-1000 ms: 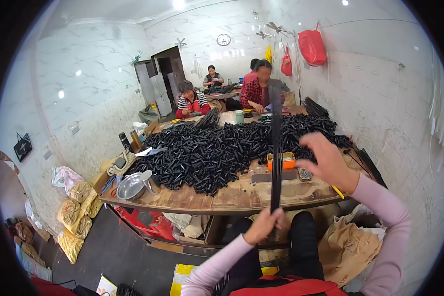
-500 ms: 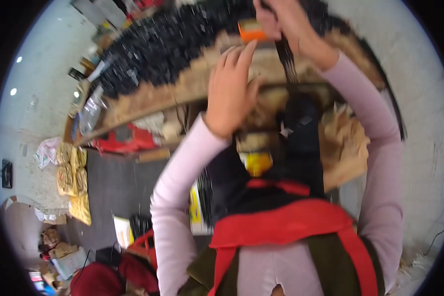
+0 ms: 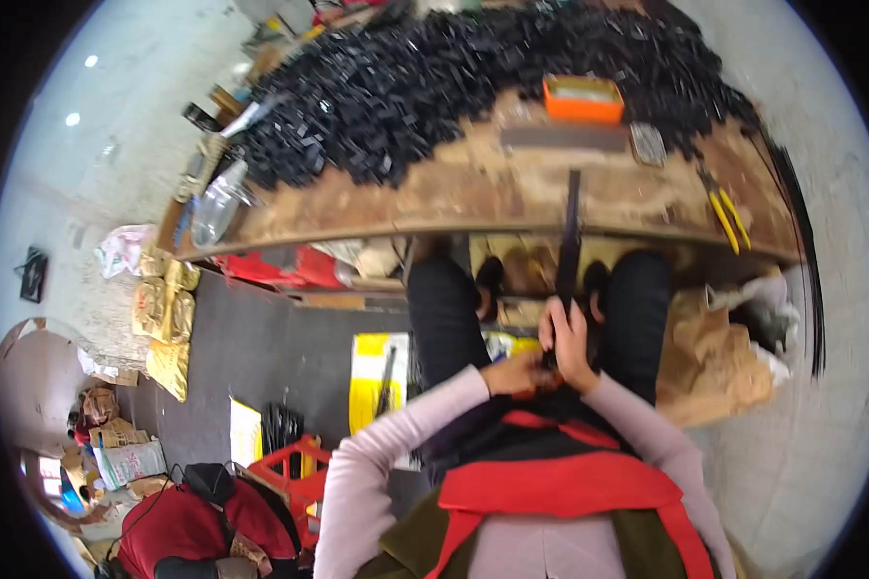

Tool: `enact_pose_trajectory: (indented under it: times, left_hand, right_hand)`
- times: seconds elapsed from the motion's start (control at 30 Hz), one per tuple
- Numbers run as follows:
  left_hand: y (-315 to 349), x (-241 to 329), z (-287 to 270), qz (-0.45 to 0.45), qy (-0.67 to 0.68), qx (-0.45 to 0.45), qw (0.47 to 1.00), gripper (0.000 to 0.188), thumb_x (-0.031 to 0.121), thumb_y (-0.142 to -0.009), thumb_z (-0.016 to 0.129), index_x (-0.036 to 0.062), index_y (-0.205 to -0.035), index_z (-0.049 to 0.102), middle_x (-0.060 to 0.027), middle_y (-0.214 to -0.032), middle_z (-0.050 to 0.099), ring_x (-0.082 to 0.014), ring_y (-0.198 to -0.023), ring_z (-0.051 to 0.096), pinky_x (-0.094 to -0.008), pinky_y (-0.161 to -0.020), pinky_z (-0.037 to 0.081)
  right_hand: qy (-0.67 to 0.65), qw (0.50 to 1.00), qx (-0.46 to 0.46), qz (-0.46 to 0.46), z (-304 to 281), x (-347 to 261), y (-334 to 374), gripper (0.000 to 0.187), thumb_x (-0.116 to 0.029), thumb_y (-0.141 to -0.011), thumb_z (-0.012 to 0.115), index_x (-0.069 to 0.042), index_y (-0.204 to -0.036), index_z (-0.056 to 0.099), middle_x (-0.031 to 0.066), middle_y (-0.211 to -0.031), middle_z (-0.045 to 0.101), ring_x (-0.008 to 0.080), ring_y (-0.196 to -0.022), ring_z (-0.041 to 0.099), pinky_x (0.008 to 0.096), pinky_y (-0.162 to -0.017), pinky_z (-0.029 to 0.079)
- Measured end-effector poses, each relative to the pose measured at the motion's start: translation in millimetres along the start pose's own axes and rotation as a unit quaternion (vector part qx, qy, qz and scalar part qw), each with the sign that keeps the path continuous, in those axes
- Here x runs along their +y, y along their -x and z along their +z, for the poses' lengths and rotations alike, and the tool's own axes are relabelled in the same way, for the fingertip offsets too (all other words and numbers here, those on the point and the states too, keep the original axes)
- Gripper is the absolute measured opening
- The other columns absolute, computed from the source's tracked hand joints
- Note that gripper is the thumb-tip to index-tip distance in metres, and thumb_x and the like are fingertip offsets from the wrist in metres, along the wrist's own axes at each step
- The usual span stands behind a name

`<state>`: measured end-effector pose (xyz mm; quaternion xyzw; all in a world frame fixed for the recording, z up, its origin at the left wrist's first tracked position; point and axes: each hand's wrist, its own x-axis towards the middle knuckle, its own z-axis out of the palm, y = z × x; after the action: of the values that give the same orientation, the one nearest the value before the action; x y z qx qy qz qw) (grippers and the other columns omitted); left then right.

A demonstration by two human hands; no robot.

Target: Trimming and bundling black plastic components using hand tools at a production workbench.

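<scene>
A long, narrow black strip (image 3: 569,256) stretches from my lap up to the front edge of the wooden table. Its far end lies over that edge. My right hand (image 3: 572,345) is closed round the strip's near part, between my knees. Right beside it, my left hand (image 3: 515,373) has its fingers bent in at the near end of the strip. What those left fingers pinch is partly hidden and blurred.
Small black pieces (image 3: 386,106) are heaped across the wooden table (image 3: 454,205). An orange box (image 3: 583,99), a flat grey bar (image 3: 562,139) and yellow-handled pliers (image 3: 727,214) lie there too. Brown paper (image 3: 710,362) stands right of my legs. Yellow-and-white packages (image 3: 377,372) lie on the left floor.
Both hands have come down from over the table to my lap and met there. The black strip came down with my right hand. My view has shifted, showing more of the table.
</scene>
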<state>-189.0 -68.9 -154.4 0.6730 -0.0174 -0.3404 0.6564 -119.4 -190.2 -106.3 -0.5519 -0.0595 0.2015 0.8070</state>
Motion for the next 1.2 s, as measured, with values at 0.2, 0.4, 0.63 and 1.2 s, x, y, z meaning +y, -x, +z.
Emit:
enact_pose_trajectory:
  times: [0.2,0.4,0.63,1.2]
  left_hand:
    - [56,83,-70,0.068,-0.283,-0.021,0.956,0.035,0.016,-0.089,0.066,0.0001,-0.119,0.059,-0.017,-0.098,0.069,-0.0264,-0.091,0.069,-0.034,-0.08,0.053]
    - [29,231,-181,0.113,-0.38,0.375,0.838,0.017,0.013,-0.092,0.057,0.0006,-0.095,0.069,-0.0109,-0.075,0.068,-0.0136,-0.069,0.066,-0.0303,-0.061,0.051]
    - [-76,321,-361,0.142,-0.744,0.484,0.438,0.021,0.003,-0.072,0.063,0.0155,-0.087,0.07,-0.0085,-0.096,0.054,-0.0277,-0.095,0.056,-0.0385,-0.069,0.052]
    - [-30,263,-282,0.197,-0.607,0.429,0.639,0.02,0.011,-0.079,0.067,0.0038,-0.097,0.064,-0.0153,-0.092,0.053,-0.0341,-0.091,0.055,-0.0413,-0.079,0.046]
  right_hand:
    - [-0.025,0.992,-0.12,0.014,19,-57,-16,0.022,-0.015,-0.096,0.056,0.0,-0.112,0.05,0.0087,-0.09,0.063,0.0144,-0.082,0.062,0.0291,-0.078,0.049]
    - [-0.013,0.998,-0.057,-0.017,41,-83,-67,0.015,-0.012,-0.094,0.06,-0.003,-0.104,0.052,0.0008,-0.075,0.055,0.0072,-0.063,0.051,0.0221,-0.059,0.041]
    - [-0.039,0.996,-0.052,0.057,30,-72,-79,0.008,-0.007,-0.093,0.059,-0.005,-0.092,0.052,-0.0025,-0.065,0.049,0.004,-0.055,0.043,0.02,-0.052,0.033]
    - [-0.074,0.996,-0.056,0.01,24,-65,-86,0.009,-0.011,-0.093,0.061,-0.005,-0.091,0.054,-0.0037,-0.065,0.049,0.0043,-0.054,0.044,0.02,-0.051,0.036]
